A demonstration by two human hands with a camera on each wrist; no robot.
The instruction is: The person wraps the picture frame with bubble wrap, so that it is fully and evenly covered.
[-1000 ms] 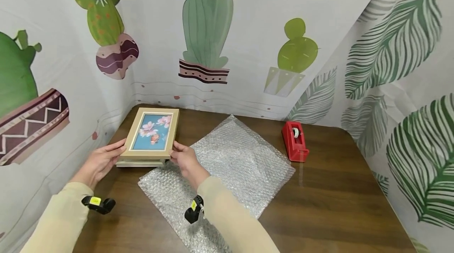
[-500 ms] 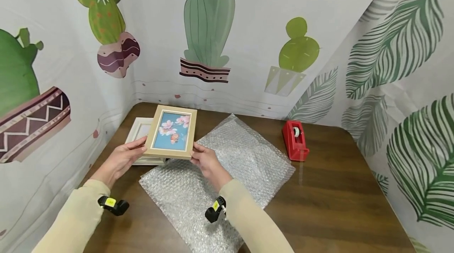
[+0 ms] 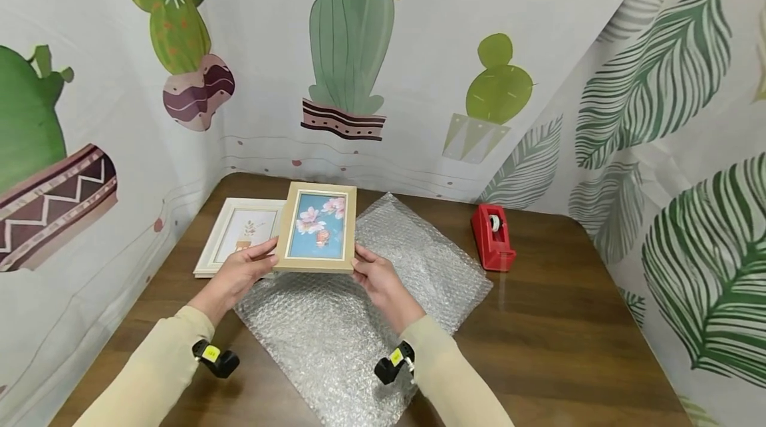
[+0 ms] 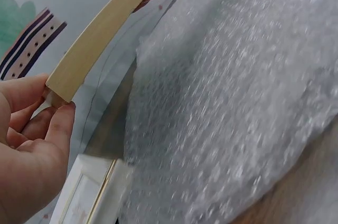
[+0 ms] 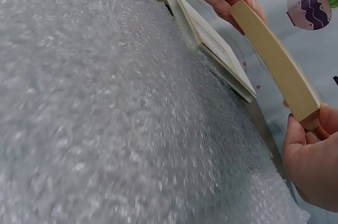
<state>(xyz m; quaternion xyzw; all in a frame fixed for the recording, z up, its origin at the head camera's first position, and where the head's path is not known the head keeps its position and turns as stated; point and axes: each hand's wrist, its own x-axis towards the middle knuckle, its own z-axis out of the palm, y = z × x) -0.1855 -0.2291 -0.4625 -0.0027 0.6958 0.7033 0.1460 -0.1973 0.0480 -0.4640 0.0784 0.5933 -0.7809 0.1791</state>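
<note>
Head view — tan frame (image 3: 314, 265) holds blossom picture (image 3: 318, 222) — red dispenser (image 3: 498, 256) holds tape (image 3: 495, 223).

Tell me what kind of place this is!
Looks like a tabletop work corner, maybe for wrapping: bubble wrap and a red tape dispenser sit on the brown table, with a cactus-patterned backdrop behind.

Bubble wrap (image 3: 344, 340) clear glossy plastic, bumpy, tan frame (image 3: 317, 231) above it smooth wood-look, matt, white frame (image 3: 239, 234) left of it smooth satin, tape dispenser (image 3: 493, 244) right of it shiny red plastic, worktop (image 3: 574, 320) under it wood-grain, slight sheen
</note>
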